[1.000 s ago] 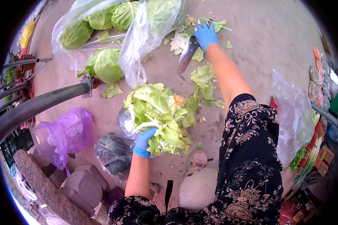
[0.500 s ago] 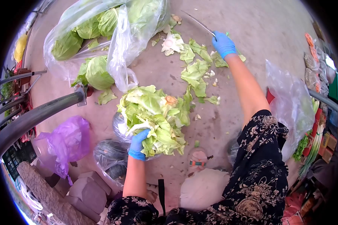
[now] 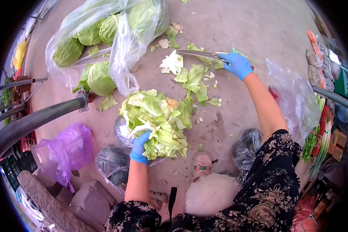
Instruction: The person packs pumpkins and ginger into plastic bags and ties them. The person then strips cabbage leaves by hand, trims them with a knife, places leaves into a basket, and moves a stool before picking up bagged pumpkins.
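My left hand [image 3: 141, 147], in a blue glove, is closed on the near left edge of a big heap of loose cabbage leaves [image 3: 158, 120]. A cut brown stump shows on top of the heap. My right hand [image 3: 237, 65], gloved too, grips a long knife [image 3: 199, 53] whose blade points left, just above the floor scraps. Near the blade's tip lies a white cabbage piece [image 3: 171, 63]. Trimmed leaves [image 3: 195, 79] are strewn below the blade. A whole cabbage head [image 3: 100, 79] sits at the mouth of a clear bag [image 3: 121, 58] holding several more heads.
A curved metal rail [image 3: 42, 120] juts in from the left above a purple bag [image 3: 67, 149]. Dark bundles in plastic [image 3: 114, 164] lie by my left forearm. On the right are a clear plastic sheet [image 3: 295, 96] and green onions [image 3: 325, 129].
My right hand has turned the knife from pointing up and away to nearly level, pointing left. The white cabbage piece has shifted nearer. My left hand stays on the leaves.
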Demonstrator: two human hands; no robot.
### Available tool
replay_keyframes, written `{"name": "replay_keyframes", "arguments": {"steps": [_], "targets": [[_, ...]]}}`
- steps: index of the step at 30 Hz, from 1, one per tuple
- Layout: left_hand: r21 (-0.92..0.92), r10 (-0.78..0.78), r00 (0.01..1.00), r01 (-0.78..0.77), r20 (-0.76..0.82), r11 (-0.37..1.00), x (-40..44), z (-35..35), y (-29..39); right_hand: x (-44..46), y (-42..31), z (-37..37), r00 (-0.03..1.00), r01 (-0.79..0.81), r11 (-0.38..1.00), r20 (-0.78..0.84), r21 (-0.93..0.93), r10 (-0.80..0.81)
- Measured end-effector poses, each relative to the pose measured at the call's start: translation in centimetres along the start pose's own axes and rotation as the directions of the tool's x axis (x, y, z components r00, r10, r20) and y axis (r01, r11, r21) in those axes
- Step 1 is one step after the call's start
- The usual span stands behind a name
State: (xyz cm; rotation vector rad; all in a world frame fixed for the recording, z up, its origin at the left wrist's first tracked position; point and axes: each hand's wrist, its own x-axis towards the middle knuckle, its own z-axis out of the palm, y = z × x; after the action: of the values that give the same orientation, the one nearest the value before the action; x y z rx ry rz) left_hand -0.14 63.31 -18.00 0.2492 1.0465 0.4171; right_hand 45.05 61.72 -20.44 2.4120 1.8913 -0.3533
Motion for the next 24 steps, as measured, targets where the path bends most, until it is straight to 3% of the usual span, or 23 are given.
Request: {"name": "replay_keyframes", "arguments": {"steps": [2, 5, 8, 11, 14, 17, 20, 23, 24], "targets": [[0.003, -0.010, 1.000, 0.010, 0.022, 1.000, 0.1, -0.4, -0.1, -0.7, 0.6, 1.2, 0.987, -0.033, 0.986, -0.150, 0.161, 0.058], [0.004, -0.007, 0.999, 0.007, 0.031, 1.000, 0.1, -0.3, -0.1, 3.2, -0.8, 1.1, 0.962, -0.122, 0.981, -0.226, 0.149, 0.154], [-0.010, 0.004, 1.000, -0.004, 0.014, 1.000, 0.1, -0.5, -0.3, 7.4, -2.9, 0.2, 0.965, -0.241, 0.960, -0.068, 0.144, 0.253], [0.010, -0.001, 1.000, 0.001, -0.023, 1.000, 0.0, -0.1, -0.1, 9.3, -2.9, 2.0, 0.964, -0.263, 0.963, -0.025, 0.061, 0.265], [0.006, -0.015, 1.000, 0.015, -0.021, 1.000, 0.0, -0.1, 0.0, 6.0, -3.2, 0.5, 0.996, -0.061, 0.997, -0.072, -0.043, 0.058], [-0.007, -0.024, 1.000, 0.024, 0.013, 1.000, -0.1, -0.1, 0.0, 1.1, -1.8, 0.1, 0.985, 0.172, 0.985, 0.010, 0.012, -0.172], [-0.031, -0.043, 0.998, 0.044, 0.035, 0.999, -0.4, -0.4, 0.1, -1.7, -1.8, -0.6, 0.955, 0.295, 0.953, -0.031, 0.072, -0.294], [-0.023, -0.074, 0.996, 0.075, 0.050, 0.997, -0.3, -1.4, -0.4, 0.4, -5.5, 0.3, 0.984, 0.173, 0.980, -0.070, 0.098, -0.167], [-0.015, -0.077, 0.996, 0.078, 0.052, 0.997, -0.3, -1.8, -0.4, 1.8, -6.7, 1.9, 0.977, 0.171, 0.975, -0.153, 0.144, -0.149]]}}
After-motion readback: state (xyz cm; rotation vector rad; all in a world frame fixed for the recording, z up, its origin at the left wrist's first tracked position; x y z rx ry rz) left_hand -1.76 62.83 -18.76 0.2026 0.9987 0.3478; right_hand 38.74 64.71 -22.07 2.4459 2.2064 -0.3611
